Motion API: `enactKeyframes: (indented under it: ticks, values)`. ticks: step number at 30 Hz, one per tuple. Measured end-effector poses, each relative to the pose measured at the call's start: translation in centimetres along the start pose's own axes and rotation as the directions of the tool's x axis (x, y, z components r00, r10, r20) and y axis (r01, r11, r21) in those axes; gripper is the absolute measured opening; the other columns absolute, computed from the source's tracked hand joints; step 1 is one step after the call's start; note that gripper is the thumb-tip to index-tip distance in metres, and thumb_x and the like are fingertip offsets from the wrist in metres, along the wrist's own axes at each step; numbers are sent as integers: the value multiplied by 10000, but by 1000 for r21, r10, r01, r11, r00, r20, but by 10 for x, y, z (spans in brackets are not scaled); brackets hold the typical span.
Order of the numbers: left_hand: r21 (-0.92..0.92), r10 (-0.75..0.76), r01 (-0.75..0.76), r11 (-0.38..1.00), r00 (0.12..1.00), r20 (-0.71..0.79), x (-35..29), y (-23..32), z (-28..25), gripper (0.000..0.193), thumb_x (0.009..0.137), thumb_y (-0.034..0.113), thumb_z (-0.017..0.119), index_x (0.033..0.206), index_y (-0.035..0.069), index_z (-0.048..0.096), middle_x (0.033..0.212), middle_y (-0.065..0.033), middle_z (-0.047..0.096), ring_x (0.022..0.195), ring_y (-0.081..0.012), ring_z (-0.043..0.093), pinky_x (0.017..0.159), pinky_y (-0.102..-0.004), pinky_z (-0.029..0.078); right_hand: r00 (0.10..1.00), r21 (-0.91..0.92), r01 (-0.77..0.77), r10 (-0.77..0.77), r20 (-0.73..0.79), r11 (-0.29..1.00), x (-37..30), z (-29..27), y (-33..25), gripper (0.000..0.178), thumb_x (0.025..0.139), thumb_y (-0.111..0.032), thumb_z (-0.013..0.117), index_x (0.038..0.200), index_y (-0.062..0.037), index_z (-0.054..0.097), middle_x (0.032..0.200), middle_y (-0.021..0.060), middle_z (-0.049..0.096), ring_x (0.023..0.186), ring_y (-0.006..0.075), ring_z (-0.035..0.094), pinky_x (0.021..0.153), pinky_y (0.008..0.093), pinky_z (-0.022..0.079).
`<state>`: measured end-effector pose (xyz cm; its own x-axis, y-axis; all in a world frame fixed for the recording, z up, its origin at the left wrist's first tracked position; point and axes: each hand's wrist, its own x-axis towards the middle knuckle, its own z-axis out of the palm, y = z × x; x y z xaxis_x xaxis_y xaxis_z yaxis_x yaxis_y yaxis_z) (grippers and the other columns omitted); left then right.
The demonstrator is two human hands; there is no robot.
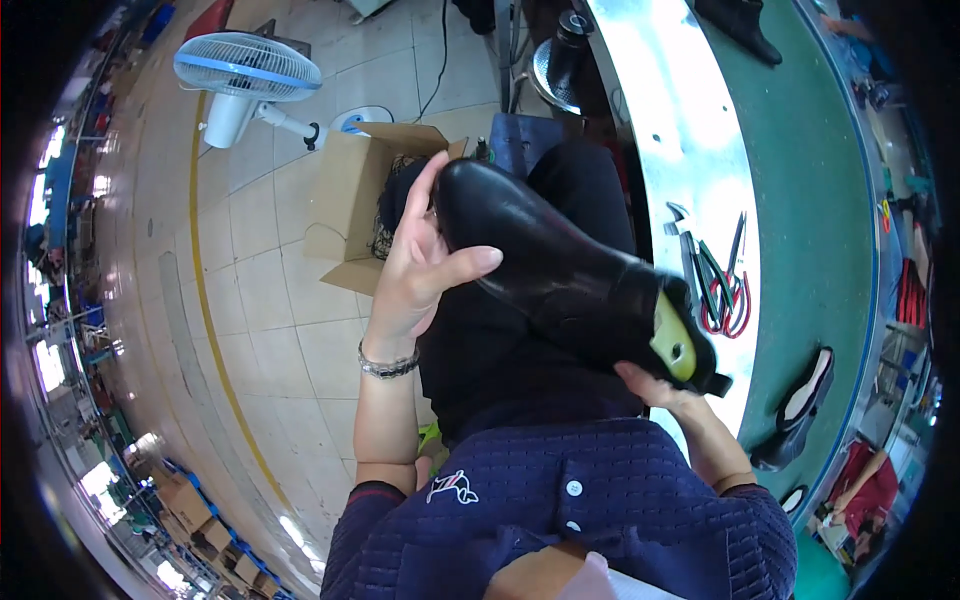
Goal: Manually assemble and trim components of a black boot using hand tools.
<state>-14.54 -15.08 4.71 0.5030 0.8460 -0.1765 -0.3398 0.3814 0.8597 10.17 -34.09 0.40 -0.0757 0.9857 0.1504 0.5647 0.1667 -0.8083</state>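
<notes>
A shiny black ankle boot (560, 270) lies across my lap, held up between both hands, its toe to the upper left. A yellow-green shoe last (674, 338) with a round hole shows in its opening. My left hand (425, 255) grips the toe end, thumb on the near side and fingers along the far edge. At the shaft end, my right hand (655, 388) holds the boot from beneath; most of its fingers are hidden behind it. To the right, scissors with red handles (738, 312) and a hammer (678, 217) rest on the metal bench edge.
The bench (690, 90) runs along my right, with a green surface (790, 230) beyond it. More black shoes (800, 410) lie there. An open cardboard box (345, 200) stands on the floor at left, near a fan (245, 80). Another person (865, 490) is at far right.
</notes>
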Motion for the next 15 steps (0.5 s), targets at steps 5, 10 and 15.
enactKeyframes:
  ticks: [5,10,15]
  values:
    - [174,101,-104,979,995,25,11,9,8,872,714,-43,787,1426,-16,286,1272,-98,493,1192,-178,497,1047,-320,398,995,127,66,-56,-79,990,30,15,-16,892,682,-183,821,1431,-45,356,1339,219,522,1131,363,604,923,390,517]
    - [266,171,-158,951,985,-28,15,10,14,772,708,-9,803,1355,-26,382,1197,-106,580,1112,-183,570,1023,-320,431,999,114,-43,44,-5,993,29,15,-17,876,746,-144,794,1469,-181,300,1408,200,458,1172,362,579,942,408,520]
    - [292,219,-198,936,975,-42,28,8,23,698,723,19,811,1297,-36,417,1121,-93,600,1030,-157,594,959,-297,469,997,65,16,-11,-80,998,33,14,-13,862,735,-167,802,1457,-139,332,1371,190,502,1120,328,616,930,387,522]
